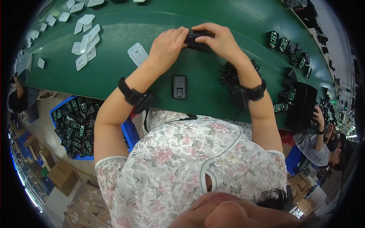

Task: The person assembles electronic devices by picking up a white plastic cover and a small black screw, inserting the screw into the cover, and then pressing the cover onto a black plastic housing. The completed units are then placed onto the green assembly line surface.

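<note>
Both hands meet over the far part of the green table, around a black plastic casing [198, 39]. My right hand [219, 40] grips it from the right, thumb on the near side and fingers over the far side. My left hand [168, 46] presses its closed fingertips against the casing's left end. Fingers hide much of the casing. Nearer to me, a black device with a rectangular face [179, 86] lies flat between my forearms. A pale translucent plastic cover [137, 54] rests just left of my left hand. A heap of small black parts [229, 75] is partly hidden behind my right forearm.
More pale covers [86, 45] lie at the left of the green table [152, 17]. Black casings with green circuit boards [283, 44] stand at the right, near a black box [301, 106]. A blue bin [131, 133] of boards sits below the left edge. Another person's hand [318, 116] is at far right.
</note>
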The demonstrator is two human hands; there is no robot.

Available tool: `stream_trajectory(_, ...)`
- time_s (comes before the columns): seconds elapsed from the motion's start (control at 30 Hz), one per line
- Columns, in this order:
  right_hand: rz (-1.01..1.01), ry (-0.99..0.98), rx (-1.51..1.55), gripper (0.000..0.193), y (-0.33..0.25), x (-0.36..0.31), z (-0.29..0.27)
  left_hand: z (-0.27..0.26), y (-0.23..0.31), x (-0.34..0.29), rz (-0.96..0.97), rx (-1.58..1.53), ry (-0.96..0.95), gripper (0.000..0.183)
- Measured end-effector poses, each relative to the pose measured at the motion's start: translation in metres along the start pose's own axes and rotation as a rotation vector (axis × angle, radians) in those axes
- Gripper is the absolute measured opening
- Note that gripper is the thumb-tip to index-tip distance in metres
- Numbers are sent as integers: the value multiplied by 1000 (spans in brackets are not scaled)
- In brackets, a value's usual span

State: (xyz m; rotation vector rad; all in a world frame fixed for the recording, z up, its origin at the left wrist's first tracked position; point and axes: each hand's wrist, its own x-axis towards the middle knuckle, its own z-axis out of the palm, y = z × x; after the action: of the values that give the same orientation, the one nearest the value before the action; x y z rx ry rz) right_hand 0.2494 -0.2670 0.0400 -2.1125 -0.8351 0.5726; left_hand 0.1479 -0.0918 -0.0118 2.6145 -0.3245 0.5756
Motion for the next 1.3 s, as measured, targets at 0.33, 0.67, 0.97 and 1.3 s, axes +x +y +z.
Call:
stream_trajectory(0.33,28,109,644,44,-17,-1,8,-17,14,8,-787,-1223,-72,36)
stream_trajectory(0.67,-175,108,179,40,-15,43,-40,-52,7,-15,-702,-1081,181,26)
stream_trajectory(0.97,-19,-35,-105,17,26,103,-98,-96,-2,-79,-578,107,97,36)
stream_trajectory(1.3,-103,266,-114,27,3,78,-116,-98,-14,-62,-506,-46,-96,50)
